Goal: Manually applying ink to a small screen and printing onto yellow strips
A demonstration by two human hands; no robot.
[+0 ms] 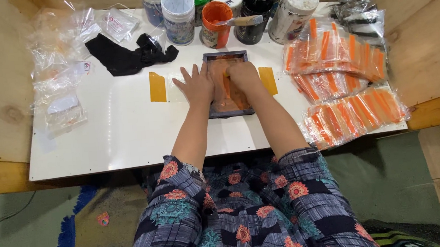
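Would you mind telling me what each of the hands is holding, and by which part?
The right hand is closed on something inside the small orange-inked frame; what it grips is hidden. The left hand lies flat, pressing the frame's left edge.

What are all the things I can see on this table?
White table: one, in front of the person.
Small printing frame: one, dark with orange ink, table middle.
Paint tubs: about seven, along the back edge; one orange tub has a brush resting across it.
Black cloth: one, back left.
Yellow tape strips: two, either side of the frame.
Clear plastic bags: a heap, left.
Orange printed packets: stacks, right.
Left hand: flat beside the frame.
Right hand: closed, inside the frame.
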